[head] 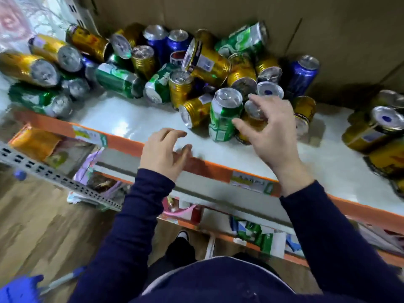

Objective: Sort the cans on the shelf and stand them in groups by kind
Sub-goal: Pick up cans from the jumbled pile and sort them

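White shelf [135,121], jumbled cans [205,62] against cardboard [218,12]

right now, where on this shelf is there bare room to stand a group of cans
Front left of the shelf: a bare strip between the orange front edge, the lying green cans and the upright green can. A smaller patch lies between the central pile and the gold cans at right. The back, along the cardboard wall, is crowded.
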`<state>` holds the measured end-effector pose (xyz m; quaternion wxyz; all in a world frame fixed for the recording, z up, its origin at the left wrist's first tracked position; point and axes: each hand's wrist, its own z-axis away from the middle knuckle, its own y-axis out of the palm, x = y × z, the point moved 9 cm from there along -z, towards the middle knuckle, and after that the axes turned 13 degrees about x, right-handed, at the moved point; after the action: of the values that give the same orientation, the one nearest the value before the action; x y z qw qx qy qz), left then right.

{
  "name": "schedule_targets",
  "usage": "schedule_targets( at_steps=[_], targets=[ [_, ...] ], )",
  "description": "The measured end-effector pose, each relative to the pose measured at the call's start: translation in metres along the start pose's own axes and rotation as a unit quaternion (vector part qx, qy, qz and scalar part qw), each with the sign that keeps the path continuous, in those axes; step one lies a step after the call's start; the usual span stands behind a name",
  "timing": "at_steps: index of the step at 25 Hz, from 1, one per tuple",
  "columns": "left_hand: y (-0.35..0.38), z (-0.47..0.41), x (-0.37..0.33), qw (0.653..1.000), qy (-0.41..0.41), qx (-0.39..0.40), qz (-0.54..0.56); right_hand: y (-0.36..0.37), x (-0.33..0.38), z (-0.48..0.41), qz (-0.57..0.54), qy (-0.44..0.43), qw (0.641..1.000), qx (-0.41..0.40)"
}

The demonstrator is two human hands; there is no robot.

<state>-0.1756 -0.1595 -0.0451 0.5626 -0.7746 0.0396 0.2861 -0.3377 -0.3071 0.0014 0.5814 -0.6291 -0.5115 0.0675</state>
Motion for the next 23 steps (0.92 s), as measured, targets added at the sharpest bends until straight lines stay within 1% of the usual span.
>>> schedule_targets(
  at_steps=[1, 3, 4, 5, 6, 8, 9, 10, 11, 12, 14, 16, 19, 21, 23],
  targets=[
    [-0.005, -0.01, 0.004, 1.0, 0.016, 0.003, 0.011, 0.009, 0.004, -0.009, 0.035, 0.03, 0.999, 0.02],
    [-0.016, -0.032, 0.011, 0.998, 0.053, 0.014, 0.031, 0.026, 0.004, -0.021, 0.102, 0.117, 0.986, 0.057],
    [-0.024, -0.044, 0.012, 0.996, 0.079, 0.011, 0.032, 0.032, 0.003, -0.023, 0.12, 0.158, 0.978, 0.066],
    [-0.035, -0.056, 0.01, 0.994, 0.108, -0.009, 0.026, 0.035, 0.003, -0.023, 0.123, 0.182, 0.973, 0.064],
    [-0.047, -0.066, 0.003, 0.989, 0.14, -0.041, 0.014, 0.035, 0.003, -0.022, 0.113, 0.19, 0.974, 0.053],
    [-0.067, -0.085, -0.02, 0.969, 0.222, -0.105, -0.028, 0.032, 0.008, -0.021, 0.084, 0.178, 0.98, 0.02],
    [-0.07, -0.095, -0.033, 0.956, 0.26, -0.125, -0.061, 0.031, 0.011, -0.019, 0.076, 0.171, 0.982, 0.006],
    [-0.069, -0.108, -0.044, 0.947, 0.28, -0.122, -0.101, 0.03, 0.013, -0.017, 0.07, 0.171, 0.983, -0.003],
    [-0.062, -0.124, -0.049, 0.946, 0.277, -0.093, -0.14, 0.03, 0.015, -0.015, 0.062, 0.173, 0.983, -0.01],
    [-0.054, -0.141, -0.05, 0.95, 0.259, -0.043, -0.168, 0.029, 0.018, -0.012, 0.05, 0.173, 0.983, -0.018],
    [-0.038, -0.169, -0.041, 0.958, 0.215, 0.053, -0.184, 0.025, 0.023, -0.005, 0.017, 0.17, 0.984, -0.046],
    [-0.031, -0.184, -0.037, 0.958, 0.206, 0.089, -0.18, 0.022, 0.026, 0.001, -0.01, 0.174, 0.983, -0.065],
    [-0.04, -0.185, -0.04, 0.957, 0.235, 0.066, -0.155, 0.019, 0.027, 0.003, -0.018, 0.188, 0.98, -0.066],
    [-0.049, -0.178, -0.037, 0.963, 0.238, 0.032, -0.12, 0.015, 0.028, 0.004, -0.031, 0.185, 0.98, -0.067],
    [-0.063, -0.167, -0.036, 0.968, 0.238, -0.018, -0.076, 0.008, 0.028, 0.007, -0.063, 0.177, 0.979, -0.083]
  ],
)
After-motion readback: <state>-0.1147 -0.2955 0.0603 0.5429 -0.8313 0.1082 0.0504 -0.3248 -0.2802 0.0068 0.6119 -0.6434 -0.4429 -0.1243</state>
